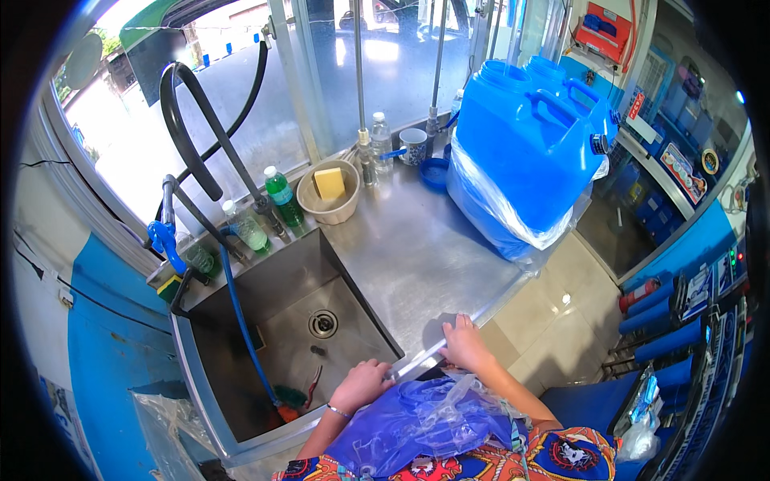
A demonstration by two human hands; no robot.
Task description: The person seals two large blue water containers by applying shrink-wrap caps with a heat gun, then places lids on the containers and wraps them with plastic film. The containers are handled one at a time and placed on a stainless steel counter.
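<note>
My left hand (pixel 363 383) rests with bent fingers on the front rim of a stainless steel sink (pixel 361 352). To its right, my right hand (pixel 464 347) lies over the raised front edge of the steel counter (pixel 409 264); neither hand holds a loose object. Blue translucent plastic (pixel 415 421) covers my front just below both hands. Inside the sink, a blue hose (pixel 242 318) runs down to a brush with green bristles (pixel 290 397), beside a slim red-handled tool (pixel 313 386). A large blue water container (pixel 517 162), partly wrapped in clear plastic, stands on the counter farther right.
Behind the first container is a second blue one (pixel 592 105). Along the back stand a beige basin (pixel 337 211) with a yellow sponge (pixel 329 183), a bottle of green liquid (pixel 285 201) and a patterned mug (pixel 413 148). A black hooked pipe (pixel 175 120) arches over the sink's far side.
</note>
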